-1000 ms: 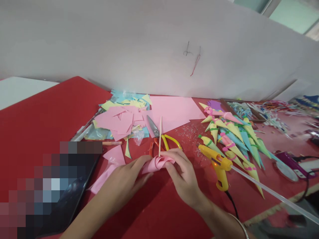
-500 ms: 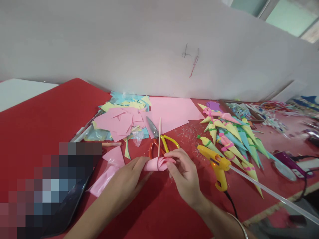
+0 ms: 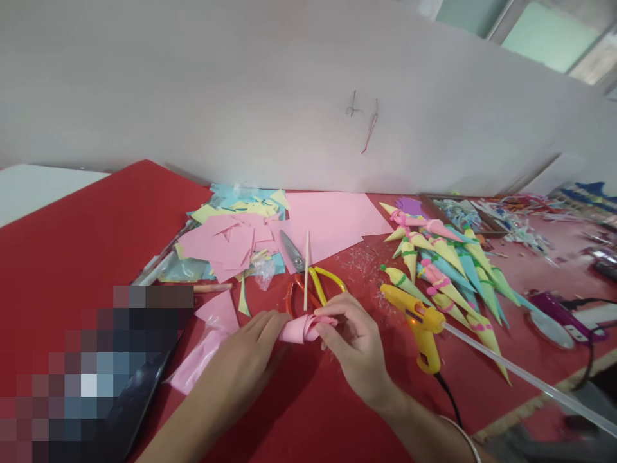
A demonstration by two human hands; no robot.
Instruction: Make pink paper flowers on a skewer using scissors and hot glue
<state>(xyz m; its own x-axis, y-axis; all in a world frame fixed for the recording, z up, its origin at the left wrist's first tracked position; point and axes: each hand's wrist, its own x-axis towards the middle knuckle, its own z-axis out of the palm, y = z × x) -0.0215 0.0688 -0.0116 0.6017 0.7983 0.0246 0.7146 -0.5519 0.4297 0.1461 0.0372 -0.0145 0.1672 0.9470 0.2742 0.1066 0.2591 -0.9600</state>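
Observation:
A rolled piece of pink craft foam or paper (image 3: 295,330) lies sideways between my two hands, its right end showing overlapping layers. My left hand (image 3: 258,344) wraps its left end, with the fingertips partly hidden. The thumb and fingers of my right hand (image 3: 354,341) pinch the loose edge at the right end. Just beyond the roll are a thin wooden stick (image 3: 306,270) and scissors (image 3: 299,260) with red and yellow handles. To the right of my right hand, a yellow glue gun (image 3: 415,321) rests on the red table with a long clear glue stick in its back.
Pink, yellow and blue scraps (image 3: 216,241) pile up at the back left, beside a large pink sheet (image 3: 332,218). Several decorated cones (image 3: 448,270) are heaped on the right. A dark device (image 3: 144,392), partly blurred out, lies at the left. A purple device (image 3: 554,312) with a cord sits far right.
The pink roll looks wound slightly tighter, and my right fingers have shifted a little along its edge. The whole view has tilted slightly; the tools stay where they were.

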